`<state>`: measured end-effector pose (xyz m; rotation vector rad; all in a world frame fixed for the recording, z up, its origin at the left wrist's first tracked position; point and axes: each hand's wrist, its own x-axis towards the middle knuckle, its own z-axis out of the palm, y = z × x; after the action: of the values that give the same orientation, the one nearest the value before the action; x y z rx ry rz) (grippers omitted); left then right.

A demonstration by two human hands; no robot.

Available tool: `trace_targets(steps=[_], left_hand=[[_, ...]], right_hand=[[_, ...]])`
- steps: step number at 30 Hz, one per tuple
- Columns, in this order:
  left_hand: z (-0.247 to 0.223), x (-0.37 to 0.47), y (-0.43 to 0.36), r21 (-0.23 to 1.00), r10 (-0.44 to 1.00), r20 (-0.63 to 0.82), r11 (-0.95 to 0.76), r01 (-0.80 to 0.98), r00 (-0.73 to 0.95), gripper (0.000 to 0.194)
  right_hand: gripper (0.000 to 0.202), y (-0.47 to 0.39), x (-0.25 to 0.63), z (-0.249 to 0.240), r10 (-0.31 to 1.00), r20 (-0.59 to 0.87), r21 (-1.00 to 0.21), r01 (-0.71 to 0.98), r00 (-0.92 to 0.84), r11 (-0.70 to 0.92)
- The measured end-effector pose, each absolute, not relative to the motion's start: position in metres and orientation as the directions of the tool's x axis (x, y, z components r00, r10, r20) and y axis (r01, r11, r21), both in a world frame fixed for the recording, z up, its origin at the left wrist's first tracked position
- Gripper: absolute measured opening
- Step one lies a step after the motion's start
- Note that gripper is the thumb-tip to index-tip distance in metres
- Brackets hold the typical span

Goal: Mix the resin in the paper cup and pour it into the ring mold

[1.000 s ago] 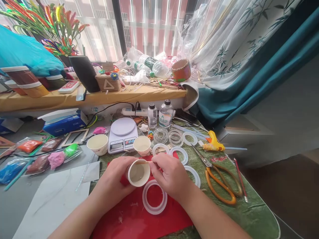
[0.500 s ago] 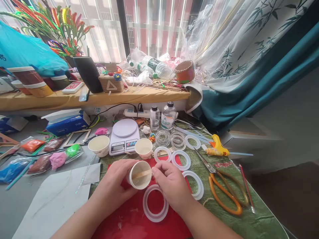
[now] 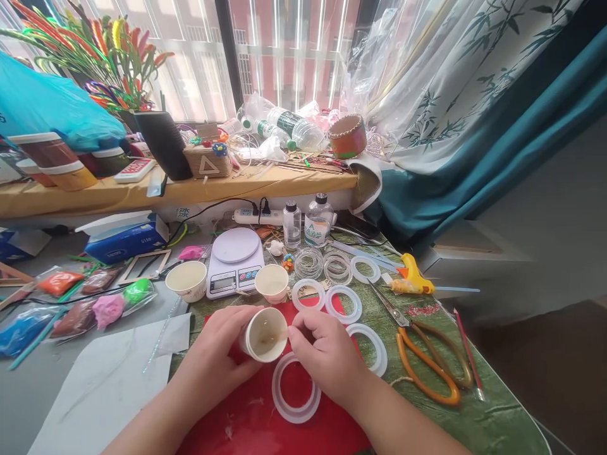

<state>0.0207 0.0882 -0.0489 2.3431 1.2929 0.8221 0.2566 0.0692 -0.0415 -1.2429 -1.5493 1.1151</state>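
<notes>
My left hand (image 3: 226,344) is wrapped around a white paper cup (image 3: 267,335), which tilts so its inside shows, with a little brownish, shiny liquid at the bottom. At the cup's right rim, my right hand (image 3: 325,347) is closed in a pinch; what its fingertips hold is hidden. Just below the cup, a translucent ring mold (image 3: 279,404) lies on a red sheet (image 3: 237,417). More ring molds (image 3: 378,354) lie to the right of my right hand.
Behind the cup stand another paper cup (image 3: 271,284), a kitchen scale (image 3: 236,253) and two clear bottles (image 3: 317,227). To the right lie orange-handled scissors (image 3: 422,373), a yellow glue gun (image 3: 411,276) and a pencil (image 3: 468,354). Bags of colored clay (image 3: 111,306) lie on the left.
The flat wooden stick that lay across the cup's mouth, its end at my right fingertips, no longer shows. Both hands keep nearly the same place, and the view has shifted slightly.
</notes>
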Motion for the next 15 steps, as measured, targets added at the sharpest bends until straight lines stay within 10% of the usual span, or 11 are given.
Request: trace_targets(steps=[8,15], left_hand=[[-0.0455,0.0216,0.0872,0.54,0.851,0.292,-0.523,0.659,0.436,0.055],[-0.0465,0.0216,0.0871,0.554,0.834,0.313,-0.549,0.626,0.455,0.054]], right_hand=[[0.031,0.0641,0.2605,-0.0421,0.996,0.082,-0.996,-0.037,0.02,0.083],[0.027,0.0666,0.2617,-0.04,0.959,0.258,-0.91,0.304,-0.117,0.282]])
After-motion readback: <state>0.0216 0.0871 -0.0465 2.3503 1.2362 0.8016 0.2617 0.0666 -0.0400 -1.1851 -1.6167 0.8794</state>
